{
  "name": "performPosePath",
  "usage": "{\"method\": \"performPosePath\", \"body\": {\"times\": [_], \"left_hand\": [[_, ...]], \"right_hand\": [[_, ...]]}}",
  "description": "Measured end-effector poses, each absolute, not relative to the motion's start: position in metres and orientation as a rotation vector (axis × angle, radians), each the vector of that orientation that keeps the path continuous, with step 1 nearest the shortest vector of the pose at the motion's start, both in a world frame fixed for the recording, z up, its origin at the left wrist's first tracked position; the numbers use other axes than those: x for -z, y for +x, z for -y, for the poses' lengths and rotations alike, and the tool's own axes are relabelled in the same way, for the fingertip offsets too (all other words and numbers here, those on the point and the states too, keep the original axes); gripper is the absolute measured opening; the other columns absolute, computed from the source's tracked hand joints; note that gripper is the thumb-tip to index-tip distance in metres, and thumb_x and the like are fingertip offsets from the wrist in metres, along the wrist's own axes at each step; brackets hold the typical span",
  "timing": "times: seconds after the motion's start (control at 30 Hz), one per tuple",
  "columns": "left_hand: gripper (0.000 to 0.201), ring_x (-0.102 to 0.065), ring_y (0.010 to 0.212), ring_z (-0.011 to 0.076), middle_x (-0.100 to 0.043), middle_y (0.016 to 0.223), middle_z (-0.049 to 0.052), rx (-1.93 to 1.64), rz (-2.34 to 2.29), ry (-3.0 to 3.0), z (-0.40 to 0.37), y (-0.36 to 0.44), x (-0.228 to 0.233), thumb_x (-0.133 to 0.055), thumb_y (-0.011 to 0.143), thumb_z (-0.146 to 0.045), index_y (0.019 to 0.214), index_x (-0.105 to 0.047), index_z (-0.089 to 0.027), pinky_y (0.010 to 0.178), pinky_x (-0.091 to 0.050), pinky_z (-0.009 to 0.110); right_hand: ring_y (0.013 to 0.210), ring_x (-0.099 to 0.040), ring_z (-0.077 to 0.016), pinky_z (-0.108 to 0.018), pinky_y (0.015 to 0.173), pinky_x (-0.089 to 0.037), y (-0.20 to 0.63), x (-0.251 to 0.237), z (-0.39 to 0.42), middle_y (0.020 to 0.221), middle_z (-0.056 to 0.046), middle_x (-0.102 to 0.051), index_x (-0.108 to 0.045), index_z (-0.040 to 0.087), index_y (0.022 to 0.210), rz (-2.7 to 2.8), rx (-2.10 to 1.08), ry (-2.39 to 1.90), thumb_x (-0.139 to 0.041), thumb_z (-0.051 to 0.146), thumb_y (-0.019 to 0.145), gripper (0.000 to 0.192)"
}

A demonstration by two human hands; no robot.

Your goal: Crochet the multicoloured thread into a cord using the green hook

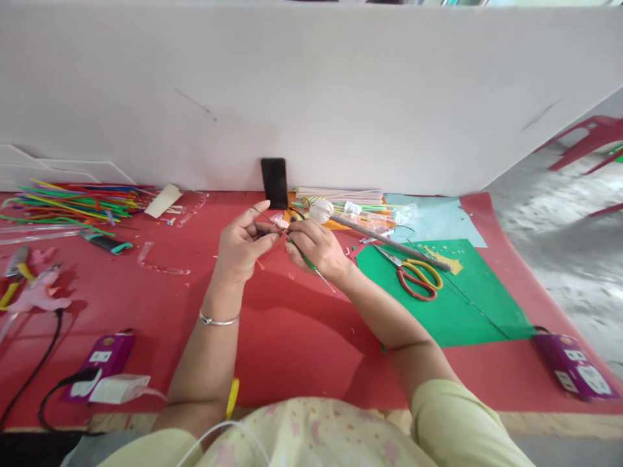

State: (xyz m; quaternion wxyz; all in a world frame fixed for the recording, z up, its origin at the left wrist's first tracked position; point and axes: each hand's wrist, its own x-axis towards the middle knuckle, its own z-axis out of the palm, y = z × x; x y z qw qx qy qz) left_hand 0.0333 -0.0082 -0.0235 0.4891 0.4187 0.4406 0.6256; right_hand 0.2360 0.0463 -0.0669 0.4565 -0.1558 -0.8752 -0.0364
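Note:
My left hand (242,244) and my right hand (316,248) meet above the red table cover (292,337). Both pinch a thin green-wrapped wire stem (311,264) that slants down to the right from my right hand. The fingertips of my left hand close on the stem's upper end, where a small pinkish piece (279,222) sits. What exactly lies between the fingertips is too small to tell. A silver bangle (217,319) circles my left wrist.
Red-and-yellow scissors (416,275) lie on a green sheet (452,298) to the right, beside a grey stick (389,241). Coloured straws (73,201) pile at the far left. A black phone (274,182) leans on the white wall. Purple power strips (100,363) (574,370) flank me.

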Motion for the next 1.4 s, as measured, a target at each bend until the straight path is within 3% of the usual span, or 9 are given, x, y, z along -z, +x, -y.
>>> {"method": "performPosePath", "body": {"times": [0.13,0.27,0.53,0.7,0.87,0.97,1.13,1.27,1.4], "left_hand": [[0.074,-0.055,0.052,0.0065,-0.081,0.079,0.000,-1.444,-0.981,0.948,0.008,0.030,0.021,-0.098,0.065,-0.016,0.137,-0.083,-0.019,0.049,-0.040,0.019],[0.064,-0.042,0.045,0.0027,-0.075,0.071,-0.003,-1.324,-0.918,0.885,0.008,0.025,0.017,-0.096,0.061,-0.014,0.124,-0.086,-0.019,0.045,-0.030,0.018],[0.055,-0.045,0.048,0.0049,-0.074,0.071,-0.001,-1.336,-1.076,0.951,0.010,0.020,0.009,-0.094,0.062,-0.015,0.116,-0.088,-0.016,0.046,-0.026,0.020],[0.051,-0.053,0.052,0.0080,-0.072,0.071,0.000,-1.277,-0.993,1.007,0.010,0.019,0.012,-0.091,0.063,-0.012,0.114,-0.091,-0.016,0.048,-0.030,0.022],[0.048,-0.056,0.053,0.0090,-0.074,0.073,0.001,-1.283,-0.847,0.988,0.009,0.021,0.017,-0.093,0.065,-0.015,0.114,-0.091,-0.018,0.048,-0.035,0.021],[0.048,-0.055,0.052,0.0079,-0.078,0.076,0.001,-1.307,-0.800,0.979,0.008,0.020,0.018,-0.096,0.066,-0.014,0.113,-0.091,-0.020,0.048,-0.036,0.020],[0.049,-0.052,0.048,0.0060,-0.079,0.076,0.000,-1.348,-0.821,0.964,0.006,0.022,0.019,-0.097,0.065,-0.013,0.113,-0.090,-0.020,0.046,-0.036,0.020],[0.050,-0.061,0.053,0.0104,-0.078,0.077,-0.001,-1.420,-0.917,0.989,0.007,0.028,0.019,-0.095,0.065,-0.013,0.114,-0.089,-0.021,0.052,-0.052,0.026],[0.058,-0.074,0.071,0.0166,-0.079,0.081,0.000,-1.519,-1.070,1.129,0.010,0.033,0.019,-0.095,0.063,-0.013,0.120,-0.090,-0.020,0.067,-0.061,0.029]], "right_hand": [[0.106,-0.077,-0.0287,-0.045,0.094,-0.070,0.234,0.070,-0.046,0.120,-0.018,-0.079,-0.073,0.016,0.120,2.070,0.199,-0.307,-0.057,0.024,0.117,0.017],[0.121,-0.077,-0.0302,-0.048,0.103,-0.071,0.239,0.067,-0.050,0.131,-0.019,-0.079,-0.074,0.018,0.129,2.122,0.114,-0.233,-0.060,0.032,0.119,0.022],[0.121,-0.081,-0.0263,-0.045,0.108,-0.068,0.265,0.036,-0.058,0.130,-0.016,-0.082,-0.083,0.020,0.121,2.210,-0.522,-0.172,-0.060,0.035,0.120,0.028],[0.109,-0.080,-0.0239,-0.040,0.102,-0.066,0.269,0.029,-0.054,0.118,-0.012,-0.085,-0.088,0.020,0.100,2.065,-1.012,-0.244,-0.063,0.048,0.118,0.042],[0.087,-0.076,-0.0210,-0.035,0.082,-0.067,0.244,0.048,-0.055,0.094,-0.008,-0.079,-0.084,0.019,0.089,1.639,-1.675,-0.314,-0.074,0.073,0.104,0.057],[0.079,-0.073,-0.0192,-0.032,0.072,-0.066,0.228,0.058,-0.053,0.084,-0.005,-0.072,-0.077,0.018,0.083,1.416,-1.883,-0.278,-0.082,0.081,0.093,0.064],[0.080,-0.078,-0.0194,-0.032,0.072,-0.068,0.219,0.064,-0.049,0.087,-0.004,-0.073,-0.071,0.019,0.089,1.352,-1.874,-0.282,-0.080,0.082,0.095,0.064],[0.082,-0.082,-0.0219,-0.038,0.078,-0.072,0.219,0.066,-0.045,0.090,-0.004,-0.076,-0.070,0.021,0.097,1.437,-1.742,-0.378,-0.069,0.089,0.099,0.068],[0.080,-0.081,-0.0193,-0.032,0.074,-0.066,0.222,0.063,-0.040,0.092,-0.005,-0.080,-0.074,0.021,0.097,1.542,-1.572,-0.537,-0.066,0.087,0.103,0.067]]}}
